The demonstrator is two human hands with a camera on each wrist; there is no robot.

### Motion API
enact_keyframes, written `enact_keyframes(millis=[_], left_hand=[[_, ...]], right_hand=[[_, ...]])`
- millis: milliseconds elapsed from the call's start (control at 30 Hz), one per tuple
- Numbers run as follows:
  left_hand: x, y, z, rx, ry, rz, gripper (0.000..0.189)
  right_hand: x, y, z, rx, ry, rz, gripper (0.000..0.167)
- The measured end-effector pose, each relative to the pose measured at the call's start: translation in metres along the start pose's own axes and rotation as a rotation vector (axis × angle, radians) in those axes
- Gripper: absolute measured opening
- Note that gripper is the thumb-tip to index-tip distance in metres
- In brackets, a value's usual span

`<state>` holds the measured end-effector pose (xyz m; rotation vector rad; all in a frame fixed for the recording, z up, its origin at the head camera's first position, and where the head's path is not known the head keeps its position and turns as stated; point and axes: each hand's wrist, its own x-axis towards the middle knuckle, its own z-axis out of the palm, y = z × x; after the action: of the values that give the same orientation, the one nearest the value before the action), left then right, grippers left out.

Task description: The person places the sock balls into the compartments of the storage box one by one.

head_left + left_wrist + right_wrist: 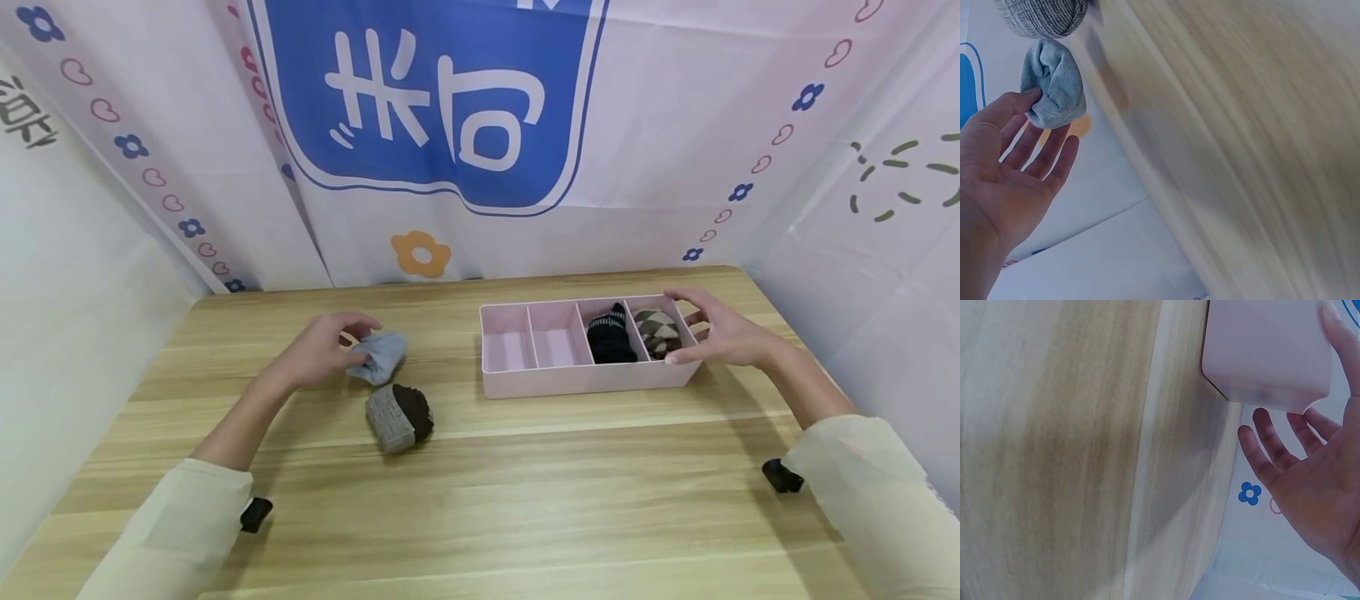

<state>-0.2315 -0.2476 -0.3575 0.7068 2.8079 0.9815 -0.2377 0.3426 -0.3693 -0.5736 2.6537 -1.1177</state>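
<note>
Blue sock ball (378, 357) sits just right of our left hand (318, 350), fingers spread and touching it; right hand (723, 333) splayed at the tray (585, 379).

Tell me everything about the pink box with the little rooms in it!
The pink box looks like smooth plastic: a long, low tray lying flat on the wooden table, split into four compartments. The two left ones hold nothing; the third holds a dark rolled sock, the fourth a brown diamond-patterned one. The right hand is at its right end, thumb on the rim.
</note>
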Motion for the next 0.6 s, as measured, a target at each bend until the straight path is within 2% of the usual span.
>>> enact_keyframes(millis=[600], left_hand=[[0.012, 0.024, 0.007, -0.012, 0.03, 0.084, 0.038]], right_hand=[[-0.001, 0.0, 0.0, -0.001, 0.002, 0.005, 0.104]])
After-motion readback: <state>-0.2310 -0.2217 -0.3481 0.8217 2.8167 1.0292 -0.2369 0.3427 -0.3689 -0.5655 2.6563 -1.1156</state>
